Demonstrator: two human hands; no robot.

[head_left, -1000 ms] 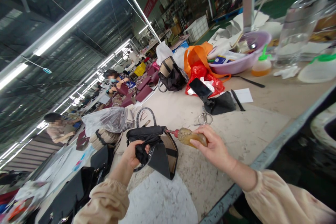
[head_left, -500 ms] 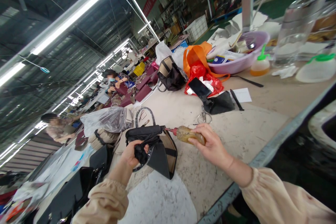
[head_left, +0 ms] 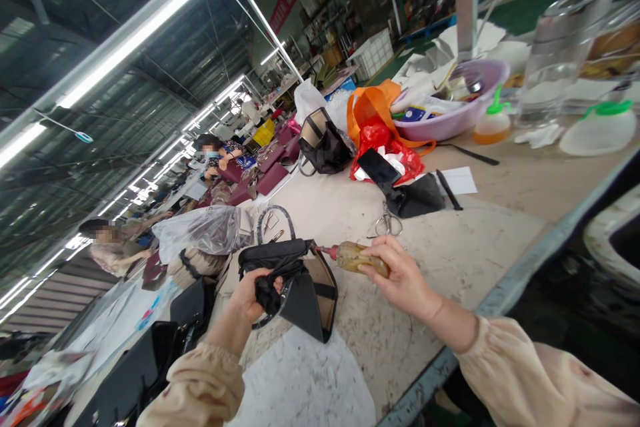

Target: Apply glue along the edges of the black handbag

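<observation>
Head: my left fingers (head_left: 261,273) clench cloth (head_left: 267,293), right fingers (head_left: 383,250) bottle (head_left: 355,257); nozzle (head_left: 330,252) at bag's (head_left: 303,307) 1 o'clock; looks midway, bag open.

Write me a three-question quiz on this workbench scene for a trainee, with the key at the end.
1. Multiple choice: What does the right hand hold?
a) the scissors
b) a yellowish bottle with a red tip
c) the phone

2. True or false: The left hand grips bunched black fabric at the black bag.

3. Fill in the missing word: The small bottle with a green top, beside the lilac basin, holds liquid of an ____ colour.

Key: 1. b; 2. true; 3. orange
</observation>
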